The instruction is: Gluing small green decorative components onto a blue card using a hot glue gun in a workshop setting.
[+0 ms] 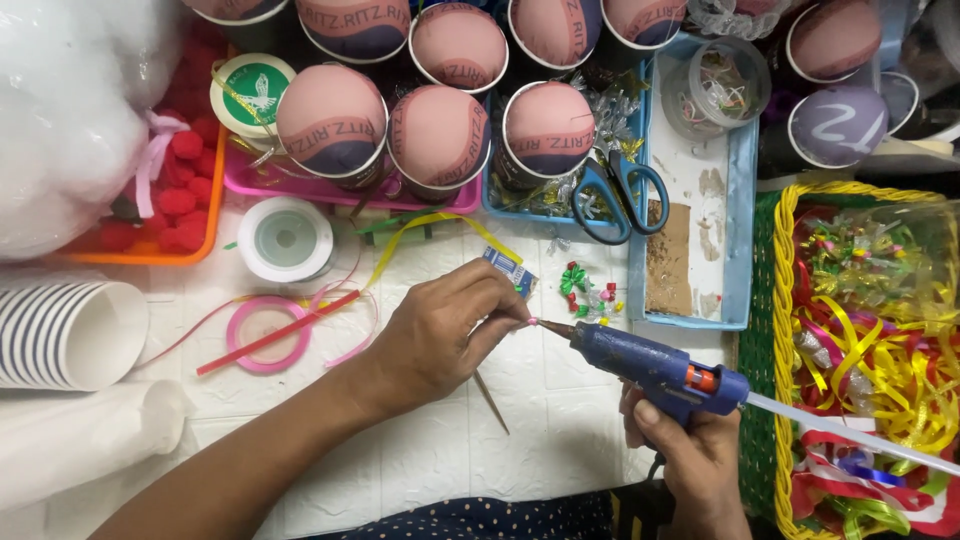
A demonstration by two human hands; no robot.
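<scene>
We've got the glue gun [655, 372] in our right hand [695, 462], nozzle touching a small piece pinched in our left hand [437, 333]. Behind the hands sit filled cups [440, 135] in rows, scissors [622, 192] on a tray [738, 240] to their right. Left: stacked paper cups [65, 333] and a ribbon spool [285, 239]. Far right, a basket [782, 300] holding ribbons [880, 350].

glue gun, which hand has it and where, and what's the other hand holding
Right hand grips the blue glue gun by its handle; left hand pinches a thin stick near its top.
</scene>
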